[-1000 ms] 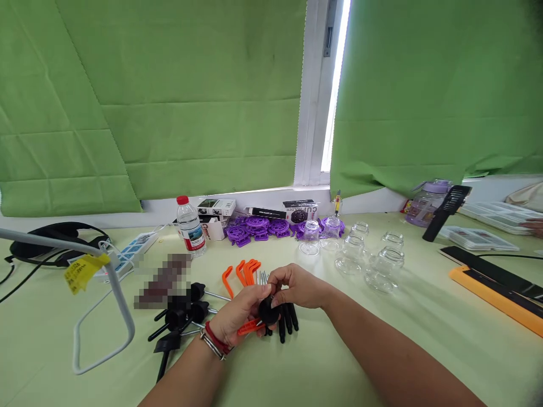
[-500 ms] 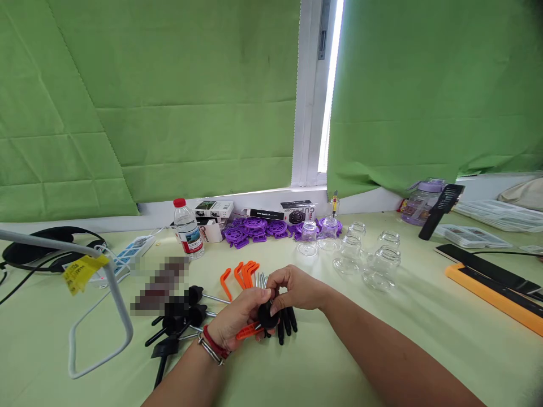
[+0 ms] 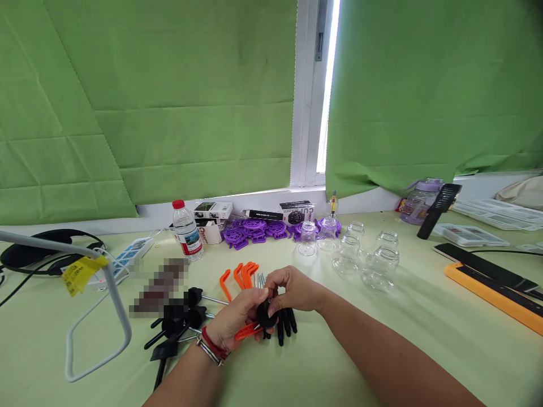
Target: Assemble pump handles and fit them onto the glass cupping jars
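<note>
My left hand (image 3: 240, 312) is closed around a black round part (image 3: 263, 316), with an orange piece (image 3: 246, 331) and a short bit of metal rod sticking out beside it. Against the top of that black part, the thumb and fingers of my right hand (image 3: 292, 289) are pinched; anything small between them is hidden. Under and behind my right hand lie metal rods with black ends (image 3: 287, 322). Several orange bent pieces (image 3: 241, 275) rest just beyond my hands. Left of my left wrist is a pile of black parts with metal rods (image 3: 180, 322).
At the back stand a water bottle (image 3: 186, 233), small boxes (image 3: 212, 212) and purple plastic parts (image 3: 254, 229). Clear glass jars (image 3: 379, 268) are to the right, near an orange-and-black tool (image 3: 496, 297). A white metal frame (image 3: 119, 305) and headphones (image 3: 42, 249) occupy the left side.
Both hands keep the same grip on the black round part. The whole view has shifted very slightly; nothing else visibly moved.
</note>
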Demonstrator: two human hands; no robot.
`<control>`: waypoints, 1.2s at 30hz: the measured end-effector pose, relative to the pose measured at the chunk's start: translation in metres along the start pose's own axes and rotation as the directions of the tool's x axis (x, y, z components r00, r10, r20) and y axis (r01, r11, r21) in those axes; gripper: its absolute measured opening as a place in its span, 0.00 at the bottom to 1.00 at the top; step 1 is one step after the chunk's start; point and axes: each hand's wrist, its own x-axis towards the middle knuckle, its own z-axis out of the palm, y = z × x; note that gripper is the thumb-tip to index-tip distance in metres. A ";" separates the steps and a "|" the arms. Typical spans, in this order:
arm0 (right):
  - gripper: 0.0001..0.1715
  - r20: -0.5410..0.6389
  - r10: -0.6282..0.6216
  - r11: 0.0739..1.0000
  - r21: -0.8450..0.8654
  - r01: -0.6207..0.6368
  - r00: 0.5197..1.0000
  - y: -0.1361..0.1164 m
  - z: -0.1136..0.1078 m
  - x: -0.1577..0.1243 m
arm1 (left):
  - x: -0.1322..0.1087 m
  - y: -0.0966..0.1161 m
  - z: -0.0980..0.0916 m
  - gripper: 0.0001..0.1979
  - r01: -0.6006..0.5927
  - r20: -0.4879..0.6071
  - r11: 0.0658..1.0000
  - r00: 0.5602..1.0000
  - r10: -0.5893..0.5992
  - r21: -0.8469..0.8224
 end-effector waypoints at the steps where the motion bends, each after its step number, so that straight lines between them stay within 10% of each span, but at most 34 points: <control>1: 0.18 -0.010 0.004 1.000 -0.003 -0.004 1.000 0.000 0.000 0.000 | 0.000 0.000 0.000 0.19 0.000 -0.005 1.000 1.000 0.000 -0.001; 17: 0.15 -0.058 -0.092 0.996 -0.002 0.092 0.994 -0.003 -0.005 -0.001 | 0.000 0.006 -0.011 0.25 -0.019 -0.116 0.996 0.993 0.009 -0.087; 29: 0.05 -0.198 0.122 0.964 -0.210 -0.163 0.973 0.009 0.013 0.003 | 0.012 0.004 -0.023 0.28 -0.032 -0.270 0.988 0.963 -0.011 -0.154; 36: 0.09 -0.210 0.556 0.778 0.472 -0.415 0.804 -0.004 0.035 0.007 | 0.008 0.007 -0.009 0.20 -0.231 -0.458 0.955 0.840 0.293 0.187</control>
